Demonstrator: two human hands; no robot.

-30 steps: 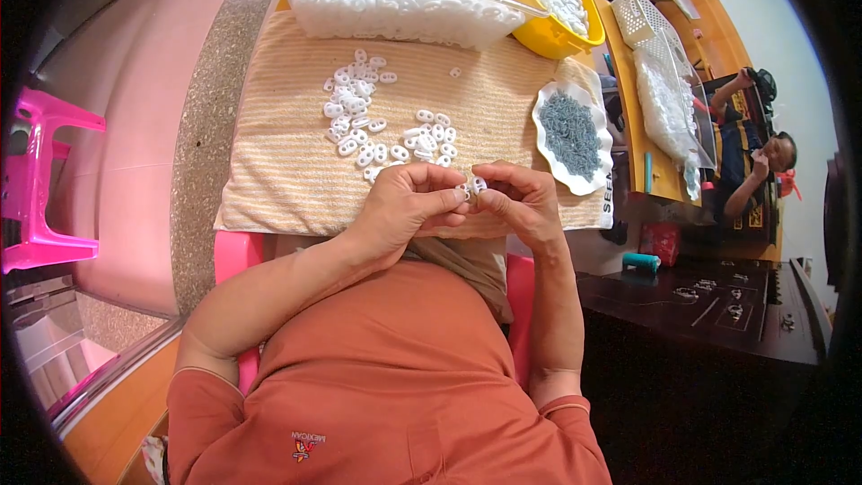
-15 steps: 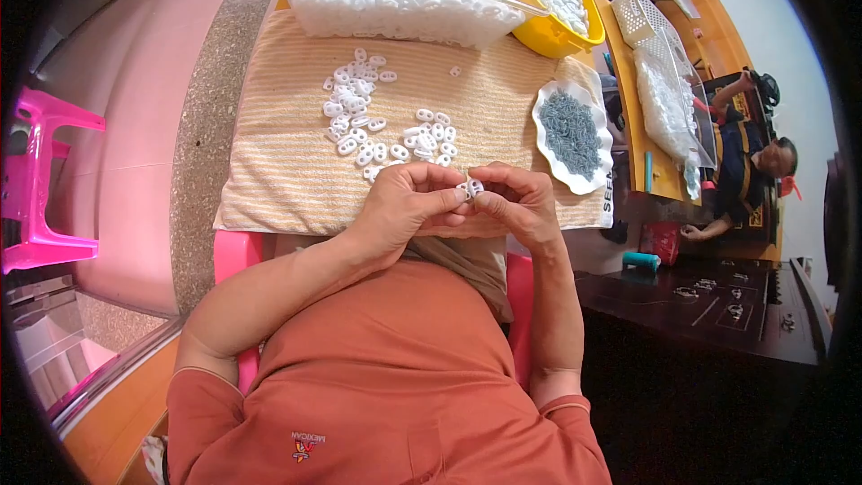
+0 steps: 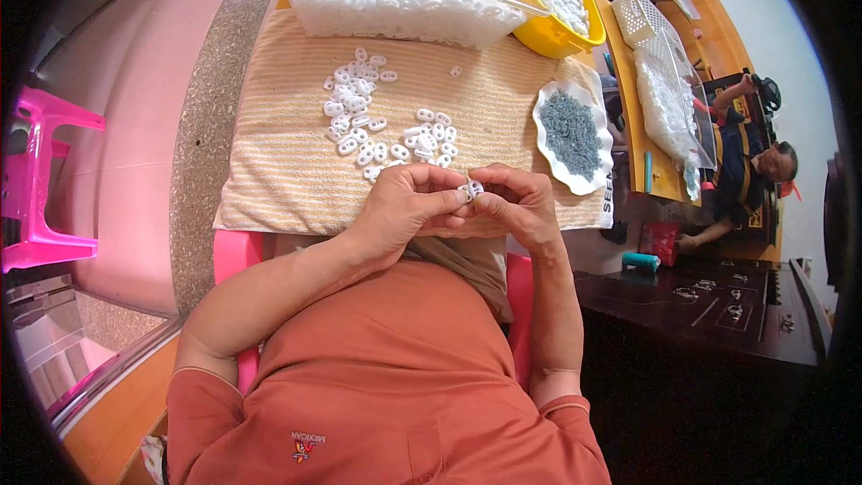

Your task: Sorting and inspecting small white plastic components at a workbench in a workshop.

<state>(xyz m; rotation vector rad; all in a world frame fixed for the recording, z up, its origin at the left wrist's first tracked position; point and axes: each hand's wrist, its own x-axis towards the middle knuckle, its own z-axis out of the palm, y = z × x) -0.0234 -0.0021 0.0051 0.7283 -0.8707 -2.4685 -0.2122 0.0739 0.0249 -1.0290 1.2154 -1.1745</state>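
Observation:
Near the front edge of the towel-covered table, my left hand [image 3: 415, 205] and my right hand [image 3: 518, 204] meet. Both pinch a small white two-hole plastic piece [image 3: 475, 187], apparently a cord lock, between thumbs and fingertips. My fingers partly hide it, so its inner parts cannot be made out. Just beyond my left hand, loose white two-hole pieces [image 3: 435, 136] lie in a small cluster. A larger heap of the same pieces [image 3: 352, 101] spreads farther left. Right of my right hand, a white scalloped dish [image 3: 575, 187] holds many small grey springs [image 3: 571, 130].
At the back stand a clear plastic bin [image 3: 404, 31] and a yellow basin [image 3: 539, 45], both full of white pieces. One lone piece [image 3: 455, 71] lies on the striped towel [image 3: 503, 90]. A pink stool [image 3: 40, 180] stands left; another person [image 3: 750, 162] sits at the right.
My hands stay almost in place; the white piece between my fingertips has turned slightly. At the right, the other person's lower hand has shifted toward the red container.

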